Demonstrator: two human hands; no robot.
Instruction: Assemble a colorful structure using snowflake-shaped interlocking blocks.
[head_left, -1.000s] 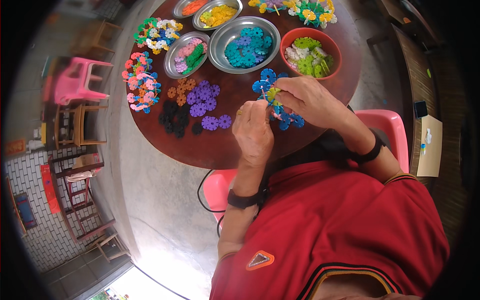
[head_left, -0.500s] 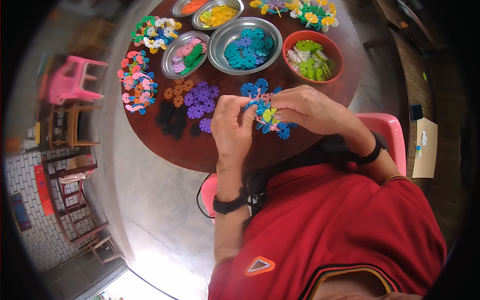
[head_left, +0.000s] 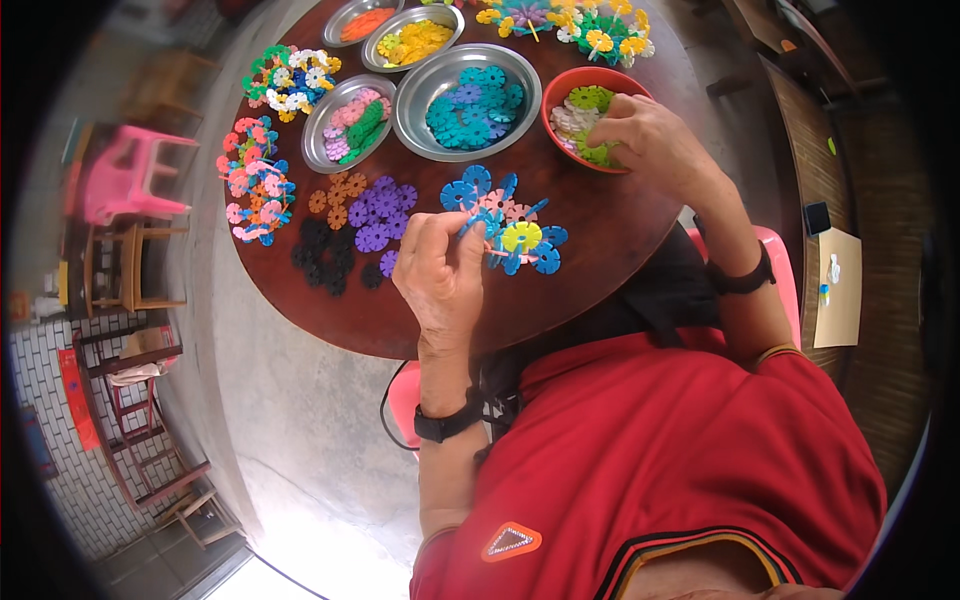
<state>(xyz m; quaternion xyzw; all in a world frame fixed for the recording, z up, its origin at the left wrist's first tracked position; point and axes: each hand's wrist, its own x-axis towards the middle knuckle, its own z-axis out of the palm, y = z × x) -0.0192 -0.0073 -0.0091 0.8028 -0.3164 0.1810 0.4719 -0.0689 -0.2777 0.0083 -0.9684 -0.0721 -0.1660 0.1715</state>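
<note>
My left hand (head_left: pixel 440 275) pinches the left side of a cluster of interlocking flower-shaped discs (head_left: pixel 476 187), just above the near part of the table. Most of its discs are blue, with pink ones among them and a lime disc (head_left: pixel 521 237) facing up. My right hand (head_left: pixel 655 142) reaches into a red bowl (head_left: pixel 549 112), its fingers curled down over lime discs (head_left: pixel 590 97) and whitish discs (head_left: pixel 572 120). Its fingertips are partly hidden, so what they grip, if anything, does not show.
On the round brown table (head_left: pixel 330 325) lie purple discs (head_left: pixel 375 228), black discs (head_left: pixel 322 262) and orange-brown discs (head_left: pixel 338 198). Metal bowls hold teal discs (head_left: pixel 480 110), pink and green discs (head_left: pixel 365 125), and yellow discs (head_left: pixel 418 40). Finished-looking clusters (head_left: pixel 262 185) stand along the far and left edges.
My right hand has left the cluster and moved away to the right, into the red bowl. The left hand keeps hold of the cluster, and the whole view has shifted slightly.
</note>
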